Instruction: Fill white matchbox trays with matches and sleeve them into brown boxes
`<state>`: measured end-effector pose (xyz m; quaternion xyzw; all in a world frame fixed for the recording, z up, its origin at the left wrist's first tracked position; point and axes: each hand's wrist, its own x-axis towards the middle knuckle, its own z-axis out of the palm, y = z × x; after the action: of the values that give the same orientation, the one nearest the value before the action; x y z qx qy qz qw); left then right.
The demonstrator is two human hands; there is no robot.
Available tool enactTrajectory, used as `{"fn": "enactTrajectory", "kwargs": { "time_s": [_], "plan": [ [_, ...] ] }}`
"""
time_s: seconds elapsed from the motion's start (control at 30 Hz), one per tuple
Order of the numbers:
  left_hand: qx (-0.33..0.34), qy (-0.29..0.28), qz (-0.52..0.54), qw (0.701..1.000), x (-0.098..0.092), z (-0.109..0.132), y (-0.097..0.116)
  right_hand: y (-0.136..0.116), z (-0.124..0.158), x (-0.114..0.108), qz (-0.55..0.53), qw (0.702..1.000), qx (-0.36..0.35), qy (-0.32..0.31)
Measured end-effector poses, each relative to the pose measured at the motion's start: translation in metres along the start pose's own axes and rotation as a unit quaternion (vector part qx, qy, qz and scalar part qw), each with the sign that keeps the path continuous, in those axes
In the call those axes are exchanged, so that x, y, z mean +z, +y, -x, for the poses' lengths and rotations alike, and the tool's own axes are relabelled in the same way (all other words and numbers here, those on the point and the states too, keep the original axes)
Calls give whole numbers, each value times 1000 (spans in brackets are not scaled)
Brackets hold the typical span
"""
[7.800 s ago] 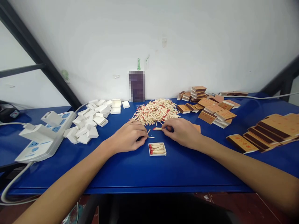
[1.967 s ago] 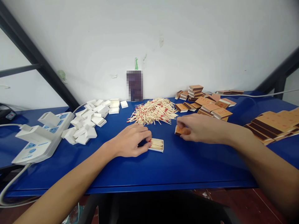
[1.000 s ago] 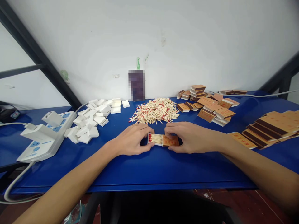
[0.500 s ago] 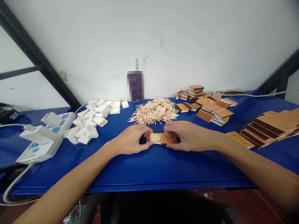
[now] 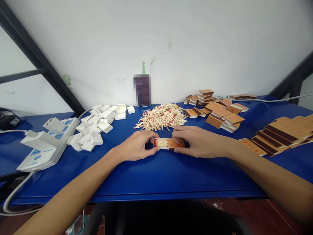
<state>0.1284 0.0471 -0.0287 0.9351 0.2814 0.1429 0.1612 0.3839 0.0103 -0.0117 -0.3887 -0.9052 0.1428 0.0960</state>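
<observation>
Between my two hands is one matchbox, its white inner tray (image 5: 162, 143) partly out of the orange-brown sleeve (image 5: 173, 145). Red-headed matches lie side by side in the tray, heads toward the left. My left hand (image 5: 140, 145) pinches the tray's left end between thumb and fingers. From the other side, my right hand (image 5: 193, 142) grips the sleeve, hiding part of its printed top. Just behind the box lies a loose pile of matches (image 5: 162, 117).
White inner trays (image 5: 91, 127) are heaped on the left, near a power strip (image 5: 52, 147) with plugs and cables. Matchboxes (image 5: 223, 116) lie at the right rear, with flat overlapping sleeves (image 5: 281, 133) farther right. A pixelated dark panel (image 5: 142, 90) stands at the wall.
Both hands keep their grip and have shifted very slightly with the matchbox. The tray sticks out of the sleeve by about the same amount.
</observation>
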Motion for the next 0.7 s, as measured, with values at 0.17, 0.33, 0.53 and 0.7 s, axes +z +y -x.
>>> {"fn": "enactTrajectory", "kwargs": {
  "time_s": [0.17,0.33,0.53,0.7],
  "plan": [
    [-4,-1,-4,1000,0,0,-1,0,0,0,8,1000,1,1],
    [6,-1,-13,1000,1,1,-1,2,-2,4,-22,1000,-8,9],
    [10,-9,-41,999,-1,2,0,2,-4,8,-15,1000,-7,16],
    [17,-9,-43,999,-1,3,1,0,-5,10,-15,999,-10,26]
  ]
}}
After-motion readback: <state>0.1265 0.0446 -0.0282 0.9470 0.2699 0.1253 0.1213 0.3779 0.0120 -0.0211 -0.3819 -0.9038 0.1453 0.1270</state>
